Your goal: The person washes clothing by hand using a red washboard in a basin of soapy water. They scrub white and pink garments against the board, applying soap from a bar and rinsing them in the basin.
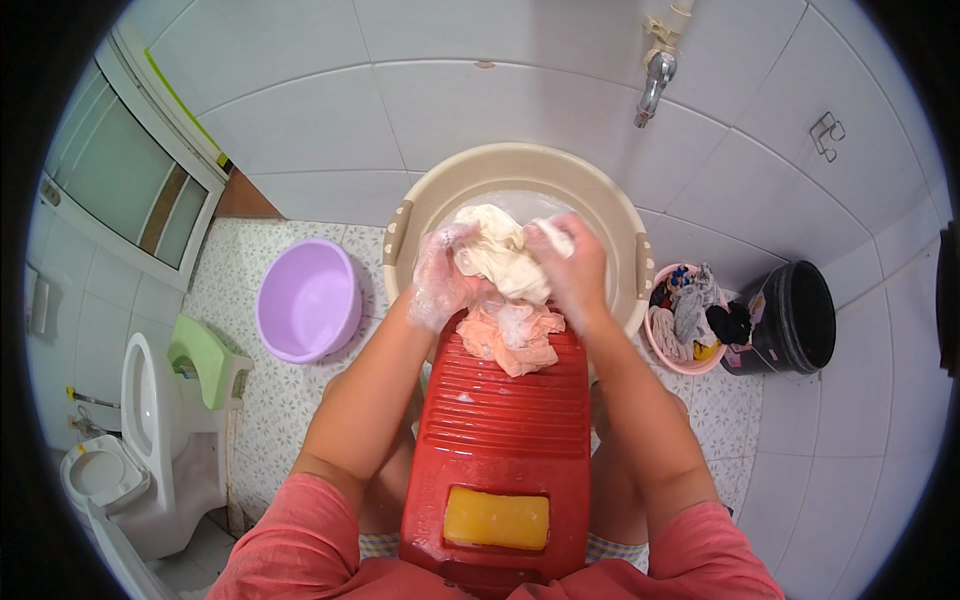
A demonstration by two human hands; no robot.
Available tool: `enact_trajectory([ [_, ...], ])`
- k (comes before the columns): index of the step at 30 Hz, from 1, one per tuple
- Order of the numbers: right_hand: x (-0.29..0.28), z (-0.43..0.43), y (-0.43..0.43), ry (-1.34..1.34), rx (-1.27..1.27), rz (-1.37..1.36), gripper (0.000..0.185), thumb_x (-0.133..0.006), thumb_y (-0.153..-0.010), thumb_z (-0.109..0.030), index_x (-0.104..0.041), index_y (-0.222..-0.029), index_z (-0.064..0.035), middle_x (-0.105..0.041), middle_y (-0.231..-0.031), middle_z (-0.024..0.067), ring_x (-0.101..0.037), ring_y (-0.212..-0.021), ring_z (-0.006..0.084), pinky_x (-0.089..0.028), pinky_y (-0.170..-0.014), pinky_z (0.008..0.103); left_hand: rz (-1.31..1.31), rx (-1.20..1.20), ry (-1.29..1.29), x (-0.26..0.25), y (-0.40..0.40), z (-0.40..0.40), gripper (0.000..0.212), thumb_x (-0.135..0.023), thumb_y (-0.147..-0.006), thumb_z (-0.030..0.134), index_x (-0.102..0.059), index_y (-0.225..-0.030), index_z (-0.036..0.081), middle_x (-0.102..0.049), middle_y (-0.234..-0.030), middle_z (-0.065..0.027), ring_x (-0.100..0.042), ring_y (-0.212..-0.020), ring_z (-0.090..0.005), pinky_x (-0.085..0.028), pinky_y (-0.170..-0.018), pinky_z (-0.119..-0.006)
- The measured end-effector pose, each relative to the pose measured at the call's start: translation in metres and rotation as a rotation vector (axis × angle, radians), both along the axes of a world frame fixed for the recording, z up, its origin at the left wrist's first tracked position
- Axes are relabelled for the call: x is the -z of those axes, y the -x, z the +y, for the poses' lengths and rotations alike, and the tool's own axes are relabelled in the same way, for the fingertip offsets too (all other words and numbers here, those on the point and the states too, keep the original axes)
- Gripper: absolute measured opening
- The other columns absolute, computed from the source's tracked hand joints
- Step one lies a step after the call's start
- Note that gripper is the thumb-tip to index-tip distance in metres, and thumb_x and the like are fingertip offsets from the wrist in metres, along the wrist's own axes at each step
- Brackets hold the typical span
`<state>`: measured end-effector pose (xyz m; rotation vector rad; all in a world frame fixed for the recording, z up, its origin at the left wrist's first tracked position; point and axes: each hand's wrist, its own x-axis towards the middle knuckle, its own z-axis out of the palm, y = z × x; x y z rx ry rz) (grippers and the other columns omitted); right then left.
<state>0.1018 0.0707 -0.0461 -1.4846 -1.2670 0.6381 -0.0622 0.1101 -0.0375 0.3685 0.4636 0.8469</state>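
Note:
A wet cream-coloured cloth (510, 259) is bunched up between my two hands above a beige basin (517, 161). My left hand (442, 274), coated in suds, grips its left side. On the other side my right hand (570, 259) is blurred, with a soapy white bit of cloth or foam at its fingers. Just below lies a crumpled peach cloth (514, 337) with lather on it, resting on the upper ridges of a red plastic washboard (502, 409). The washboard leans from my lap into the basin. A yellow bar of soap (496, 517) sits in its recess. Cloudy water shows in the basin.
A purple basin (309, 300) stands on the floor at left, near a green plastic stool (206, 360) and a white toilet (154, 420). At right are a pink basin of clothes (686, 319) and a black bucket (799, 319). A metal tap (656, 86) projects from the tiled wall.

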Motion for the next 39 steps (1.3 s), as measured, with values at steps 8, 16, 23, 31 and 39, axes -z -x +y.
enact_trajectory([
  [8, 0.009, 0.01, 0.03, -0.338, 0.088, -0.716, 0.004, -0.062, -0.069, -0.013, -0.061, -0.071, -0.0094, -0.053, -0.067, 0.0137, -0.055, -0.057, 0.0318, -0.045, -0.053, 0.0403, -0.113, 0.088, -0.075, 0.018, -0.052, -0.037, 0.022, -0.046, -0.091, 0.023, -0.055, -0.099, 0.006, -0.056, -0.096, -0.0089, -0.057, -0.087, -0.0175, -0.049, -0.073, -0.031],
  [16, -0.005, -0.033, 0.083, -0.357, -0.16, -0.58, 0.01, -0.063, -0.068, -0.018, -0.057, -0.069, -0.0095, -0.055, -0.069, 0.0128, -0.054, -0.056, 0.0334, -0.043, -0.051, 0.0441, -0.636, 0.414, -0.175, 0.078, -0.022, 0.031, 0.026, -0.04, -0.093, 0.032, -0.054, -0.096, 0.01, -0.056, -0.084, -0.0067, -0.056, -0.075, -0.0176, -0.048, -0.064, -0.03],
  [23, -0.004, 0.011, 0.021, -0.066, 0.308, -0.472, 0.018, -0.057, -0.076, -0.021, -0.059, -0.087, -0.0074, -0.057, -0.074, 0.0177, -0.058, -0.068, 0.0358, -0.045, -0.058, 0.0455, -0.114, 0.093, 0.192, 0.01, -0.064, -0.024, 0.036, -0.044, -0.091, 0.034, -0.05, -0.112, 0.005, -0.061, -0.093, -0.0121, -0.062, -0.077, -0.0172, -0.048, -0.051, -0.027],
  [31, -0.001, 0.014, 0.026, 0.06, 0.19, -0.467, 0.017, -0.059, -0.075, -0.02, -0.056, -0.083, -0.0051, -0.057, -0.072, 0.0195, -0.058, -0.066, 0.0366, -0.045, -0.062, 0.0448, -0.148, 0.096, 0.104, 0.008, -0.064, -0.035, 0.03, -0.038, -0.094, 0.034, -0.053, -0.104, 0.01, -0.058, -0.094, -0.007, -0.058, -0.084, -0.0205, -0.05, -0.072, -0.035],
  [39, -0.011, -0.046, 0.086, -0.238, -0.18, -0.469, 0.017, -0.058, -0.077, -0.025, -0.058, -0.081, -0.009, -0.057, -0.07, 0.0184, -0.058, -0.065, 0.0367, -0.045, -0.059, 0.0457, -0.498, 0.442, -0.125, 0.074, -0.016, 0.018, 0.033, -0.04, -0.093, 0.034, -0.051, -0.108, 0.007, -0.06, -0.092, -0.0073, -0.06, -0.077, -0.0176, -0.051, -0.065, -0.029],
])
